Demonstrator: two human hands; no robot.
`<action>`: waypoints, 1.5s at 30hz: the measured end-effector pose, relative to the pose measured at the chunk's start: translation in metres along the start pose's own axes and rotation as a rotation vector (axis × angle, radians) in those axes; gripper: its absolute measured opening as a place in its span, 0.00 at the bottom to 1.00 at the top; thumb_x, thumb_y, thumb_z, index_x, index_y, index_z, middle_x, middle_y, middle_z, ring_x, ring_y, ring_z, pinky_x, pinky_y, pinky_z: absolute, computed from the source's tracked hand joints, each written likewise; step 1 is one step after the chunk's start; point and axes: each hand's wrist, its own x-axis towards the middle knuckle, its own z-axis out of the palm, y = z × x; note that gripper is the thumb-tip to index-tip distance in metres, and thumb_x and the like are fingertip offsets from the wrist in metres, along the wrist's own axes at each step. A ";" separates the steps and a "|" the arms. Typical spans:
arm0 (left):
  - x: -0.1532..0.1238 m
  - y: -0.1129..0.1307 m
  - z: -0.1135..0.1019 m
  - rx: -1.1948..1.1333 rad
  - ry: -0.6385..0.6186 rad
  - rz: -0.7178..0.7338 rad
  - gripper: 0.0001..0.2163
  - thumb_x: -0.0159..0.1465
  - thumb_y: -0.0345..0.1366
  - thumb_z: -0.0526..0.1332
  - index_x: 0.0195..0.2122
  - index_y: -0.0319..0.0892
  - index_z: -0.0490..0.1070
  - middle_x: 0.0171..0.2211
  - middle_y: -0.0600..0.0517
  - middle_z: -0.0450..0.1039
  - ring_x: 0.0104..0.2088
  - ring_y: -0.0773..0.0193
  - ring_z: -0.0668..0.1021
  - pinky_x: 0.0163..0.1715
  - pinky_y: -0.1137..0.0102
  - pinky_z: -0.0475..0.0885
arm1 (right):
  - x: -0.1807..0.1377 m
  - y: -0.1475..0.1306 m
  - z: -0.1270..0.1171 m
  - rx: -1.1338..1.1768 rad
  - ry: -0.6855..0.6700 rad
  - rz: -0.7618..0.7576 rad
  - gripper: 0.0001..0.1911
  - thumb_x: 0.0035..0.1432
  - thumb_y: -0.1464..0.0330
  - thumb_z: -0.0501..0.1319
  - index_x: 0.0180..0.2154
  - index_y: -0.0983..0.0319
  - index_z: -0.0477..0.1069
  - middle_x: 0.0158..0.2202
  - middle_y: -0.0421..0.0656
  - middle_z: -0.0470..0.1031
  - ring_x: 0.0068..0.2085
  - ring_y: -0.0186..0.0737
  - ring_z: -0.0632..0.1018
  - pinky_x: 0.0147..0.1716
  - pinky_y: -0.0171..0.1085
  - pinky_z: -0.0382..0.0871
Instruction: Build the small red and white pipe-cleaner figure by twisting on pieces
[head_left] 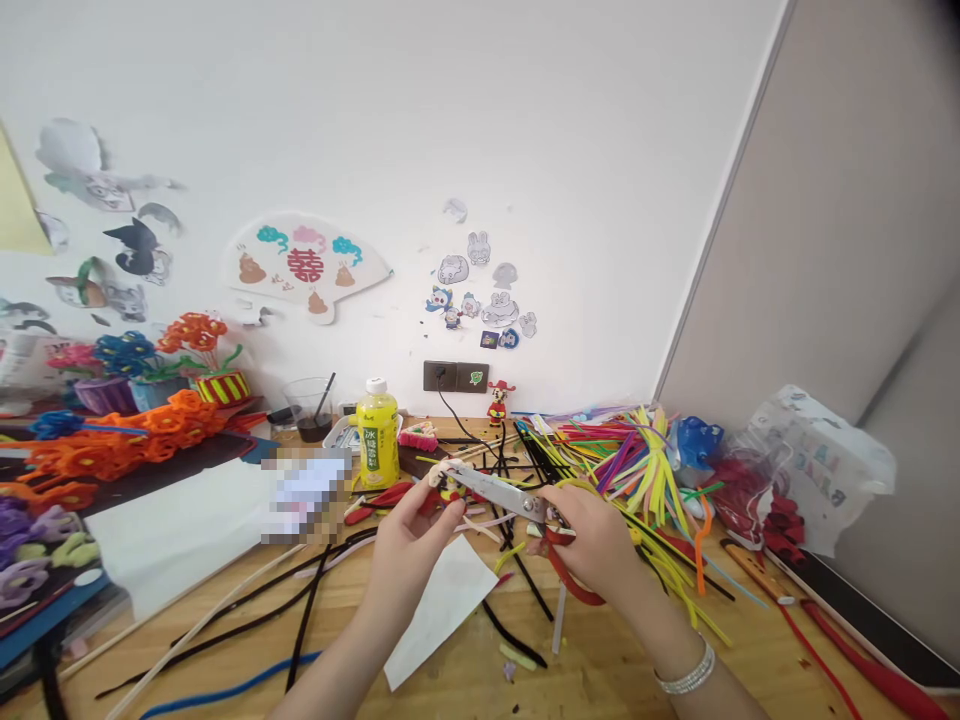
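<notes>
My right hand (pixel 592 545) is closed around the red handles of a pair of scissors (pixel 499 492), whose silver blades point left. My left hand (pixel 409 540) pinches a small craft piece (pixel 442 480) right at the blade tips; it looks like a bit of pipe cleaner, too small to name surely. Both hands hover above a wooden table (pixel 585 670). A white sheet of paper (pixel 442 605) lies just under them.
A heap of coloured pipe cleaners (pixel 637 455) lies to the right, with plastic bags (pixel 810 465) beyond. A yellow bottle (pixel 377 432), a glass cup (pixel 307 408) and pipe-cleaner flowers (pixel 142 420) stand at the back left. Long black and blue stems (pixel 247 620) cross the tabletop.
</notes>
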 end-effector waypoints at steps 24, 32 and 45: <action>0.000 0.001 0.001 0.044 0.019 0.015 0.22 0.47 0.41 0.64 0.42 0.38 0.71 0.33 0.48 0.76 0.39 0.55 0.75 0.37 0.67 0.71 | -0.006 -0.001 0.013 0.058 -0.039 0.028 0.14 0.51 0.59 0.57 0.35 0.62 0.66 0.28 0.44 0.74 0.30 0.41 0.74 0.28 0.35 0.64; 0.003 -0.003 -0.001 0.011 -0.002 -0.011 0.23 0.47 0.41 0.64 0.44 0.37 0.69 0.38 0.45 0.75 0.41 0.53 0.75 0.40 0.64 0.70 | -0.005 -0.009 0.013 0.070 -0.016 0.091 0.18 0.48 0.58 0.59 0.38 0.62 0.66 0.33 0.46 0.74 0.35 0.43 0.74 0.33 0.38 0.66; -0.002 -0.001 0.002 -0.027 -0.031 -0.037 0.24 0.48 0.43 0.63 0.45 0.38 0.68 0.39 0.46 0.75 0.42 0.53 0.74 0.40 0.64 0.71 | -0.002 -0.017 0.008 -0.002 0.046 0.091 0.15 0.49 0.61 0.59 0.38 0.63 0.64 0.30 0.45 0.68 0.33 0.43 0.69 0.30 0.38 0.63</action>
